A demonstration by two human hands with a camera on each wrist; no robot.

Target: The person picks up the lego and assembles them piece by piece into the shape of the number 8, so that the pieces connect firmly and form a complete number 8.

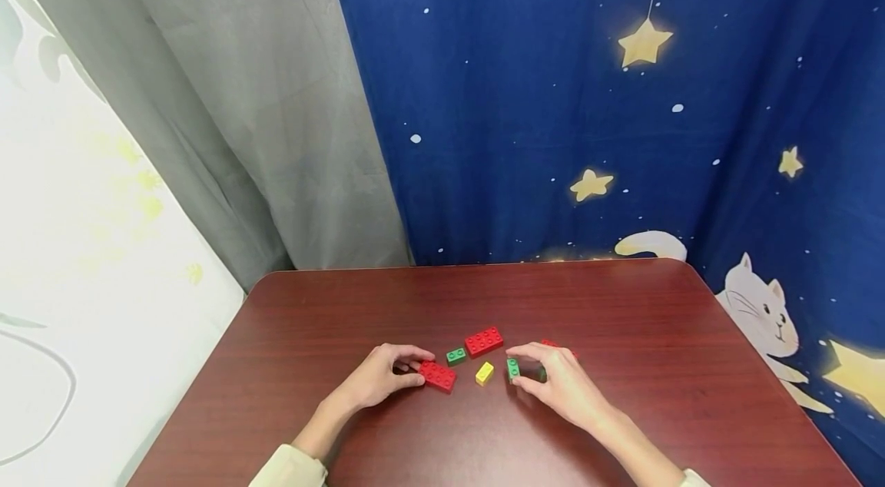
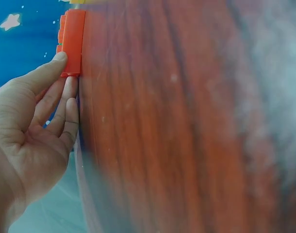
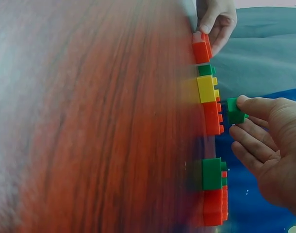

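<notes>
My left hand (image 1: 376, 377) pinches the near-left end of a red toy building brick (image 1: 438, 376) between thumb and fingers, down at the tabletop. In the left wrist view, the thumb lies against the studded side of that red brick (image 2: 73, 43). My right hand (image 1: 563, 385) pinches a small green brick (image 1: 513, 369) between thumb and fingertips. The right wrist view has this green brick (image 3: 236, 110) raised off the table. Between the hands lie a yellow brick (image 1: 485, 373), another small green brick (image 1: 455, 356) and a second red brick (image 1: 484, 342).
Beyond my right hand a further red brick (image 1: 548, 342) is mostly hidden; the right wrist view shows it (image 3: 213, 208) beside another green brick (image 3: 211, 174). Everything lies on a dark red-brown wooden table (image 1: 387, 303). Grey and blue star-patterned curtains (image 1: 525, 87) hang behind its far edge.
</notes>
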